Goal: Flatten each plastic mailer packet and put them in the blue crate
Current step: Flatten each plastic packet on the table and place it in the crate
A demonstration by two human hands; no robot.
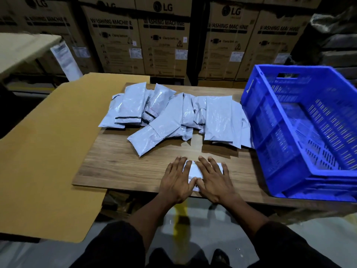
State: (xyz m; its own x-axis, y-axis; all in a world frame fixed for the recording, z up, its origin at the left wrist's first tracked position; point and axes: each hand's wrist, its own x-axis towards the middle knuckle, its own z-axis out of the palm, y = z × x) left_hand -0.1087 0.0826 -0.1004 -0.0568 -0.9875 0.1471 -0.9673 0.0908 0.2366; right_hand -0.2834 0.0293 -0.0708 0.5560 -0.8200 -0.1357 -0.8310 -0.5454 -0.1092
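Mailer packet point(193, 172) lies on the desk point(123, 161) near its front edge, pinned under both hands. Left hand point(176, 179) and right hand point(213, 179) lie flat side by side, fingers straight and spread, palms down; neither grip is curled round anything, both wide and pressing. Only a white strip of the packet shows between and around the fingers.

Step in hand, as I judge it: squeezing air out. Best done by sliding the palms apart from the middle toward the packet's ends, keeping weight even so the film doesn't crease or skid off the near edge. Then lift it flat to the blue crate point(301, 132), which sits just right of the right hand; nothing visible inside it.

Pile of unflattened grey mailers point(173, 117) lies beyond the fingertips, touching the crate's left wall. Cardboard sheet point(48, 151) lies left of the left hand.

Readable text: stacked cartons point(164, 41) behind say "LG" and "WASHING MACHINE"; white stickers on them too small to read. No legible print on the mailers.
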